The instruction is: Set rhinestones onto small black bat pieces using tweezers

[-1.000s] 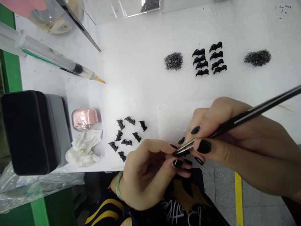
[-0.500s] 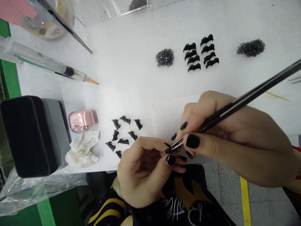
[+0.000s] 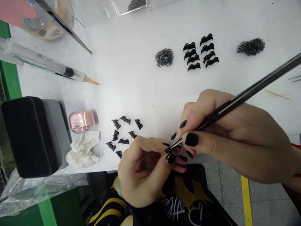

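My right hand [image 3: 225, 135] is closed round a pair of dark metal tweezers [image 3: 218, 113], held at a slant with the tips pointing down and left. The tips meet a small black plastic part [image 3: 168, 150] pinched between the thumb and forefinger of my left hand [image 3: 145, 169]. Fingertips hide most of that part, so its full shape cannot be made out. Left of my left hand, several small black two-looped parts [image 3: 123, 141] lie scattered on the white table surface [image 3: 131, 94].
Two rows of similar black parts [image 3: 194, 58] lie farther back, between two piles of tiny dark bits [image 3: 164, 57] [image 3: 251, 46]. At left are a syringe [image 3: 70, 72], a pink case [image 3: 81, 121], crumpled tissue [image 3: 83, 149] and a black-topped box [image 3: 30, 136]. Another tweezers' tip [image 3: 80, 40] juts in above.
The tweezer tips have come closer together at the small part. My right hand has shifted very slightly upward; my left hand stays almost where it was.
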Motion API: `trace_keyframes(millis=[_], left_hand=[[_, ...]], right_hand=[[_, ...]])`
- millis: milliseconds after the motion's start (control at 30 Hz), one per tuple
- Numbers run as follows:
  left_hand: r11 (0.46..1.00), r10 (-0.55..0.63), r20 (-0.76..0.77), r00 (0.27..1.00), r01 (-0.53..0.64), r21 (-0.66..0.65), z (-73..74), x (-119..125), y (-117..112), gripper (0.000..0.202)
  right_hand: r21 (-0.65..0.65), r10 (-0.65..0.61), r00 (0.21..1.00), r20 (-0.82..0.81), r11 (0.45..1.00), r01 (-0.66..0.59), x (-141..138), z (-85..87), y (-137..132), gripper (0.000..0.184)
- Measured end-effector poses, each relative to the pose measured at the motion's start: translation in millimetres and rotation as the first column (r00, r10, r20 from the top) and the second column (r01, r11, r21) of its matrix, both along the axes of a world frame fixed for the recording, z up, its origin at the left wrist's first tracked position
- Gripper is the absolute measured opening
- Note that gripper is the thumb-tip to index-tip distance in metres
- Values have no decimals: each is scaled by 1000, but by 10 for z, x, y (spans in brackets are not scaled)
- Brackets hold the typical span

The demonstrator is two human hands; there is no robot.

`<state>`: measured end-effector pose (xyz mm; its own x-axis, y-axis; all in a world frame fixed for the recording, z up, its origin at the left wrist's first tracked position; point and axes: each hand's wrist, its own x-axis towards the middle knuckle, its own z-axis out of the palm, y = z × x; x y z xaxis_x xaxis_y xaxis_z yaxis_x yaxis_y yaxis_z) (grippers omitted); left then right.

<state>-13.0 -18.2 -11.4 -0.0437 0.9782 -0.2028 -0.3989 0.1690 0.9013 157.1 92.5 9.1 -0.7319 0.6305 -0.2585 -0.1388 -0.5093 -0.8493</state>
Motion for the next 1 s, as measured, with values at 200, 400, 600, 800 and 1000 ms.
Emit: trace_keyframes(millis=[200,400,600,800,1000], left_hand=[[998,49,-9,999,-49,-26,23,43,23,19],[993,105,3,995,-104,-55,16,92,34,15],[992,112,-3,994,-112,-60,-4,98,8,14],[966,127,-109,986,-148,-212,154,143,4,10],[966,115,-169,979,-150,-209,187,153,-3,7]], right_hand=[[-12,8,1000,11,1000,-8,-1,11,11,10],[30,14,998,53,999,-16,-4,19,21,10],[44,6,998,69,999,-9,-4,10,15,13],[64,22,998,53,998,-26,-4,-9,8,9],[76,-7,995,97,997,-1,-3,3,8,10]])
